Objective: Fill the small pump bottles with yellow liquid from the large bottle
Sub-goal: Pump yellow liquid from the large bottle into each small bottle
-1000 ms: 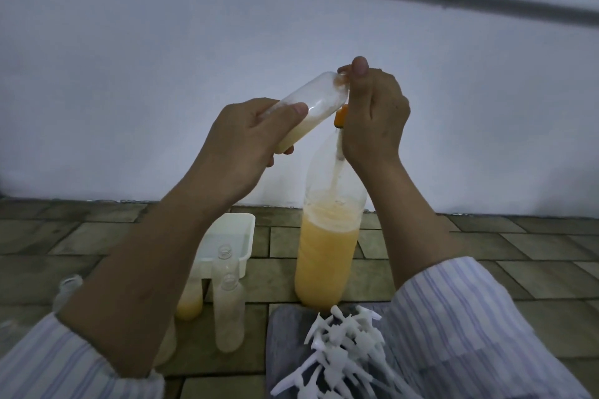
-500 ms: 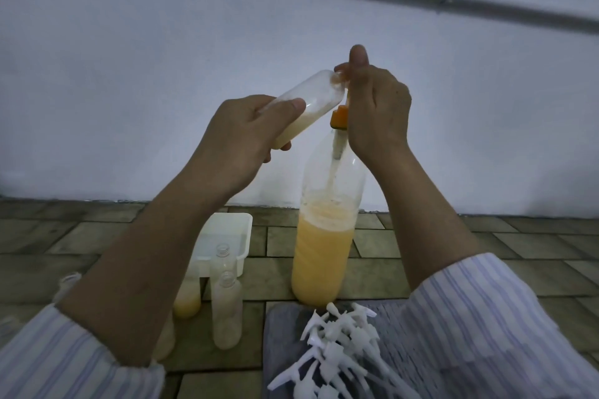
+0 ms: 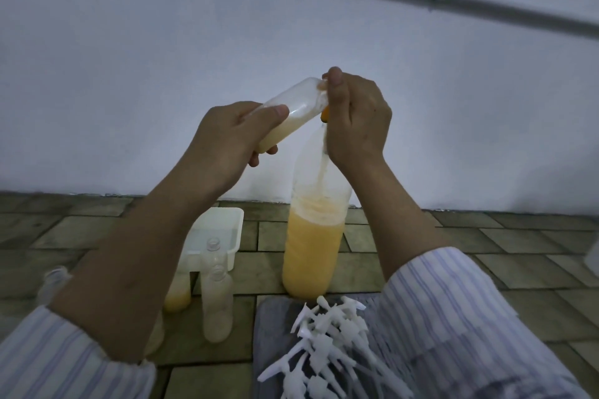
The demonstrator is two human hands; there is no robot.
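Little has shifted since half a second ago: both hands keep their hold and only my view has tipped up a touch, so the big bottle [image 3: 312, 236] sits lower in frame. My left hand [image 3: 227, 142] wraps the small bottle [image 3: 291, 113], which lies tilted, its mouth end up against the big bottle's orange neck [image 3: 325, 113]. My right hand [image 3: 356, 120] is curled at that neck, fingers pinched where the two mouths meet; what exactly it pinches is hidden from me. Pale yellow liquid pools along the small bottle's lower side, and a thin trickle runs down inside the big bottle's neck.

To do this well, I judge I must keep the two mouths tight together, hold the tilt steady, and keep the big bottle upright on the tiles. A slip at the joint would spill.

Left of the big bottle stand more small bottles [image 3: 217, 304] and a white tray [image 3: 223, 230]; in front of it lies a heap of pump heads [image 3: 324, 340].
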